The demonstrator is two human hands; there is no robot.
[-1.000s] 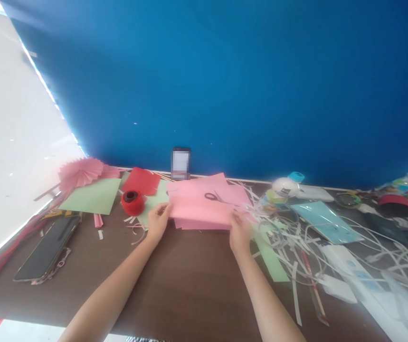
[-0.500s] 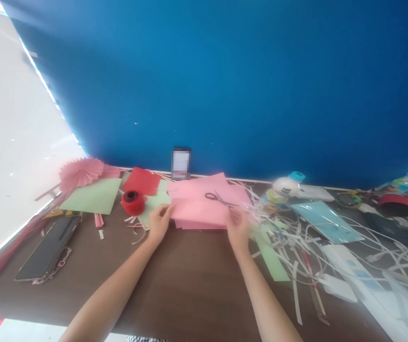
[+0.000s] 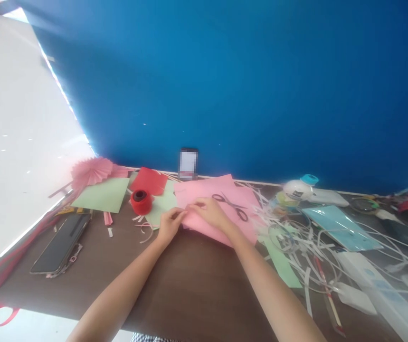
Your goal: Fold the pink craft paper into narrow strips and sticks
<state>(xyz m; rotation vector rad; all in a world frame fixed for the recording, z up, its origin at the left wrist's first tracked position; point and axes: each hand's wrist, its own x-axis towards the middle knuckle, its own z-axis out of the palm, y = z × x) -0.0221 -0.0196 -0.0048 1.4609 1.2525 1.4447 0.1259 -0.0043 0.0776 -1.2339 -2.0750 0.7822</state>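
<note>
Pink paper (image 3: 237, 230) lies in overlapping sheets on the brown table in front of me. My left hand (image 3: 170, 224) pinches the left end of the front sheet. Close beside it, my right hand (image 3: 209, 211) reaches across the sheet, its fingers closed at the same left edge; the fingertips are partly blurred. Black-handled scissors (image 3: 232, 205) lie half spread on the pink paper, just right of my right hand.
To the left are a red ribbon roll (image 3: 141, 203), red paper (image 3: 149, 181), green paper (image 3: 100, 195), a pink paper fan (image 3: 91, 172) and a phone (image 3: 61, 244). At right are tangled white cables, a glue bottle (image 3: 298, 189) and a power strip (image 3: 371, 280). Another phone (image 3: 188, 165) leans on the blue wall.
My right hand has moved left from the paper's right side to its left edge, beside my left hand. The scissors' second handle now shows. The view has shifted slightly.
</note>
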